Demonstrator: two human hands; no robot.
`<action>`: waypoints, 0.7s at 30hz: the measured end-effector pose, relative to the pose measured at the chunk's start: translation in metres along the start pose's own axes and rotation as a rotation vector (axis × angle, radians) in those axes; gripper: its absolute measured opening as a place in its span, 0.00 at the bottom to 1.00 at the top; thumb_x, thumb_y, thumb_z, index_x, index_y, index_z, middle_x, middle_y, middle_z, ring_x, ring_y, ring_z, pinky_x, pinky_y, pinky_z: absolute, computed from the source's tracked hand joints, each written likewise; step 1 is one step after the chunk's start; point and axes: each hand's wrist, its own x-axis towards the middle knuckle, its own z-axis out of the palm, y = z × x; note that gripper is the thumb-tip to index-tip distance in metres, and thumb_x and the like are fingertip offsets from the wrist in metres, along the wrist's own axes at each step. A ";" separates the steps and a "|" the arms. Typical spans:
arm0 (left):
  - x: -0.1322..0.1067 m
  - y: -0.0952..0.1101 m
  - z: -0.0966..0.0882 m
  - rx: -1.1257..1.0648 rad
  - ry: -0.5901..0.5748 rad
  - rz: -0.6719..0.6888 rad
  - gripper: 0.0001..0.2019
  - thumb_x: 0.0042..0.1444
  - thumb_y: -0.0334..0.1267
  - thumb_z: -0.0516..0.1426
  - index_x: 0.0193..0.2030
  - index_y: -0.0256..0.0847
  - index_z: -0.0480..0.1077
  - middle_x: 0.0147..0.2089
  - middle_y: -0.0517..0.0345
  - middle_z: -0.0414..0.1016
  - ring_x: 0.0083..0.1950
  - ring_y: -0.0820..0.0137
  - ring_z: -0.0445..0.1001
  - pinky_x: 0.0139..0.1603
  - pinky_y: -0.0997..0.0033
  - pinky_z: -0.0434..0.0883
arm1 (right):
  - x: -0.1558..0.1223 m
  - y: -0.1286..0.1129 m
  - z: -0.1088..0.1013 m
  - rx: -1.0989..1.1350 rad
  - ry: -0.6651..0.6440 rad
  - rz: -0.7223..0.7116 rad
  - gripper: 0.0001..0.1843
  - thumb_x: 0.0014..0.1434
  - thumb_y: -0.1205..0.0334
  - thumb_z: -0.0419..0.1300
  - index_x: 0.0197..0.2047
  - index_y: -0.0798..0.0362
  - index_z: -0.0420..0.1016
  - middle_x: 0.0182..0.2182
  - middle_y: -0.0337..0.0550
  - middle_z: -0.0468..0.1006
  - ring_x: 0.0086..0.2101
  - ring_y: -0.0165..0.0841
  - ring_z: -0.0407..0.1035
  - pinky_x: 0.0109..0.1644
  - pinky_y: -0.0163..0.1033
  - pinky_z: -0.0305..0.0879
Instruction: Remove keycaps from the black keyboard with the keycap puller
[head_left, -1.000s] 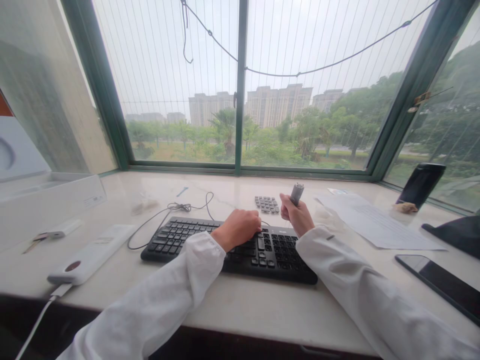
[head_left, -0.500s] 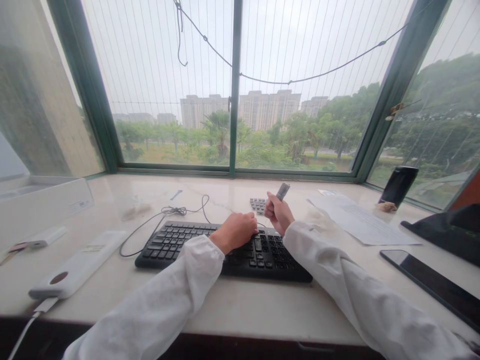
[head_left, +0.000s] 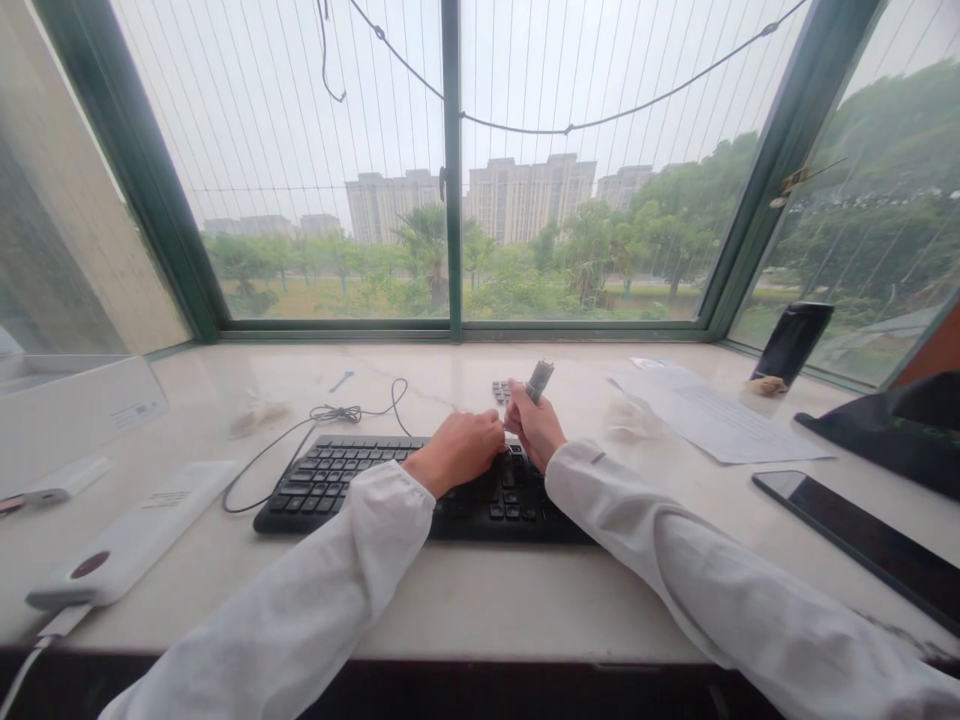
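A black keyboard (head_left: 352, 482) lies on the pale marble sill (head_left: 480, 600) in front of me. My left hand (head_left: 457, 450) rests on its right half with the fingers curled down onto the keys. My right hand (head_left: 534, 425) is closed around a small grey cylindrical tool (head_left: 539, 380), held upright just above the keyboard's far right edge. The two hands almost touch. A small cluster of loose grey keycaps (head_left: 501, 390) lies behind the hands, partly hidden by them.
The keyboard's cable (head_left: 330, 415) coils at the back left. A white power bank (head_left: 127, 545) and a white box (head_left: 75, 410) sit at the left. Papers (head_left: 712, 415), a leaning black phone (head_left: 791, 345) and a flat dark tablet (head_left: 862, 545) are at the right.
My right hand has moved left with the grey tool, closing in on my left hand. The left hand stays on the keys. The view has shifted right.
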 end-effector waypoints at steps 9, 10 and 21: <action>0.001 -0.003 0.003 -0.048 0.021 -0.019 0.13 0.64 0.41 0.50 0.41 0.37 0.73 0.41 0.48 0.72 0.37 0.62 0.76 0.36 0.65 0.73 | 0.006 0.002 -0.011 0.127 0.135 0.130 0.23 0.56 0.55 0.62 0.21 0.50 0.51 0.12 0.26 0.48 0.14 0.20 0.44 0.15 0.29 0.45; 0.000 -0.003 0.003 -0.054 0.023 -0.019 0.13 0.64 0.41 0.50 0.41 0.37 0.73 0.41 0.48 0.72 0.37 0.62 0.76 0.36 0.66 0.72 | 0.007 0.002 -0.012 0.139 0.150 0.150 0.23 0.57 0.55 0.61 0.21 0.50 0.51 0.12 0.26 0.48 0.14 0.21 0.45 0.15 0.29 0.46; 0.000 -0.007 0.002 -0.144 0.043 -0.019 0.11 0.62 0.40 0.53 0.39 0.38 0.75 0.41 0.50 0.75 0.37 0.64 0.76 0.36 0.68 0.72 | 0.014 0.004 -0.001 0.261 0.290 0.201 0.18 0.62 0.58 0.55 0.23 0.50 0.52 0.12 0.25 0.49 0.13 0.21 0.43 0.15 0.29 0.45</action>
